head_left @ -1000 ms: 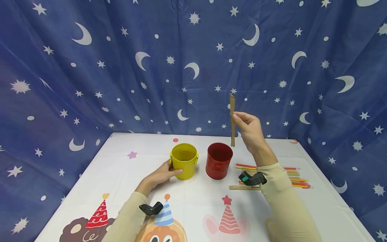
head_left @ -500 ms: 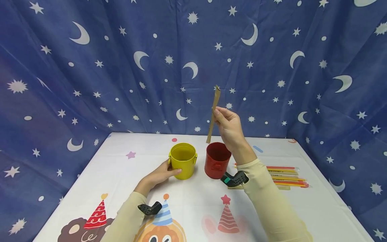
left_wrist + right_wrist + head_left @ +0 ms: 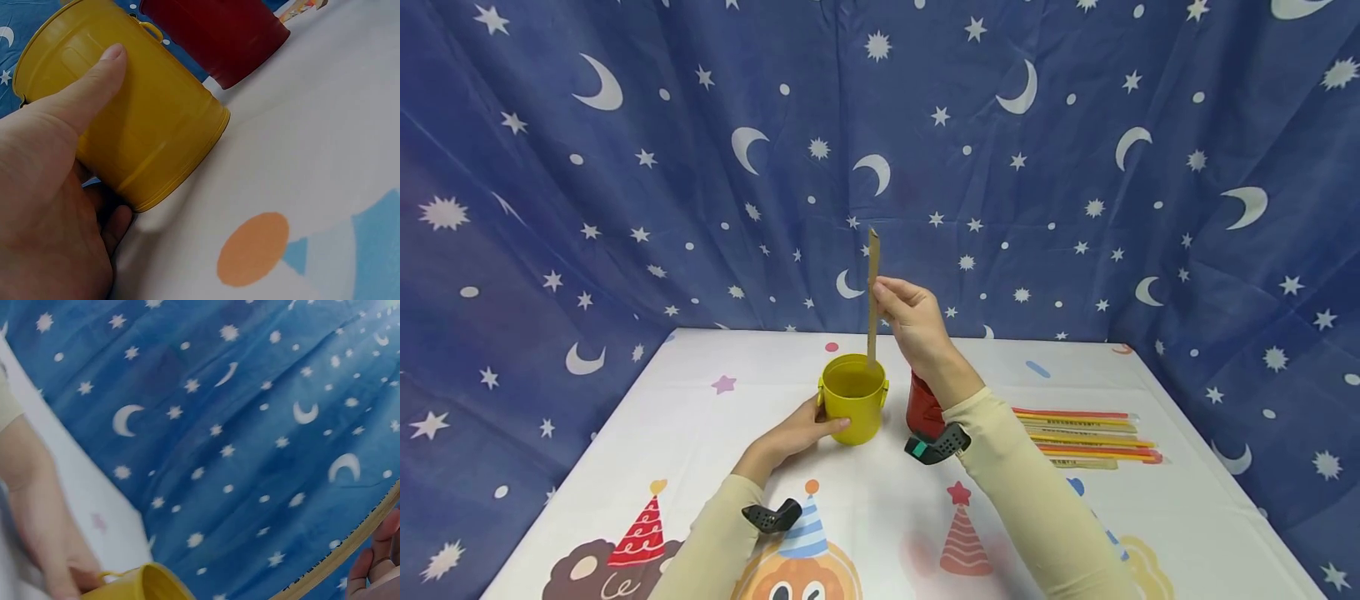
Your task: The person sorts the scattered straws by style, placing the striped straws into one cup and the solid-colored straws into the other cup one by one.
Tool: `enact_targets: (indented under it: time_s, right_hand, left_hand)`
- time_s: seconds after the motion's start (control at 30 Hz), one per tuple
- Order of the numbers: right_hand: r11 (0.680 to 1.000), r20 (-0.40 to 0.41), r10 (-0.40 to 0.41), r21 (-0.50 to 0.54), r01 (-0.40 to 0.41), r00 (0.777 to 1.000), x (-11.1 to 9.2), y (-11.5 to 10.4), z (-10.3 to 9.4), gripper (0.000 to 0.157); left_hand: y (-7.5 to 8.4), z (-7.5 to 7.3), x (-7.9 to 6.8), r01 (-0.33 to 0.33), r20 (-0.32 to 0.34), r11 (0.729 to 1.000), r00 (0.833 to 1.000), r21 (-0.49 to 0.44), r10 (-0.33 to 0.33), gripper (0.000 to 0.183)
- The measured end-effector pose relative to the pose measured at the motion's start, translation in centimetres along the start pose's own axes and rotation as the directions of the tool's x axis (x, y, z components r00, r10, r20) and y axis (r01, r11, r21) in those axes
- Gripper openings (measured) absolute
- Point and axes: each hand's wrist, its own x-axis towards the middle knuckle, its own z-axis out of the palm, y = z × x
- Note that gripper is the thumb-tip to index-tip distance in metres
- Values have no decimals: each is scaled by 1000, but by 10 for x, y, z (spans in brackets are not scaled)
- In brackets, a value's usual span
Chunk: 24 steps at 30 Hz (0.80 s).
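Note:
My left hand (image 3: 801, 431) holds the yellow bucket (image 3: 859, 417), which stands upright on the table. In the left wrist view the thumb lies along the side of the bucket (image 3: 162, 119), and the other fingers are partly hidden behind it. My right hand (image 3: 916, 323) pinches a slim brown paper-wrapped stick (image 3: 872, 292) with printed lettering near its middle. The stick is almost upright, its lower end at the back right of the yellow bucket's mouth; whether it touches the rim I cannot tell. Right of the yellow bucket stands a red bucket (image 3: 925, 410), partly hidden by my right wrist.
Several slim red, yellow and brown wrapped sticks (image 3: 1097, 437) lie side by side on the right of the table, partly covered by my right forearm. A white cloth with cartoon prints covers the table (image 3: 700, 433). A blue star-and-moon curtain (image 3: 880, 125) hangs close behind it.
My right hand has carried the brown stick leftward, past the red bucket, to the yellow bucket's mouth. My left hand keeps its hold on the yellow bucket.

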Motion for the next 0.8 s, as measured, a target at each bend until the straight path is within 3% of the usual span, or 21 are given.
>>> enact_targets:
  time_s: [0.13,0.37,0.8]
  right_hand:
    - [993,-24,58,-103,-61,998,2,19,4,18]
    - [941,-14,160,-300,-157,987,-1,48,9,29]
    - [874,-39,239,-426,-233,970,0,71,16,25]
  left_hand:
    - [0,0,2,-1,0,1000,1000,1,1,86]
    - [2,0,1,8,2,1000,1000,4,-8,85]
    - [1,-2,1,21,0,1000,1000,-2,-21,83]
